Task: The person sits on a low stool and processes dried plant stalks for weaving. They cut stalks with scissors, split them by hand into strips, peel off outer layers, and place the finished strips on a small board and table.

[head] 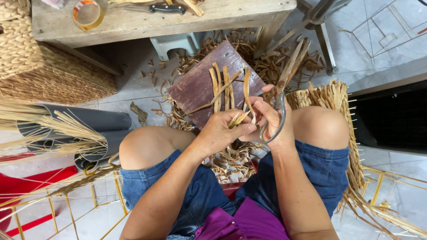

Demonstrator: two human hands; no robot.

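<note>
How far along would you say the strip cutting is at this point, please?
Done: several cut strips lie on the board, and offcuts litter the floor. In hand: the left hand pinches a few strips while the right hand holds scissors. Left: straw sits bundled in the tubes, uncut.

At frame centre, the scissors show dull grey metal loops and worn, rusty-brown blades. The strips look dry, fibrous and matt tan. Under them the board is rough, scuffed maroon wood. The upper-left bench is bare, weathered timber.
</note>
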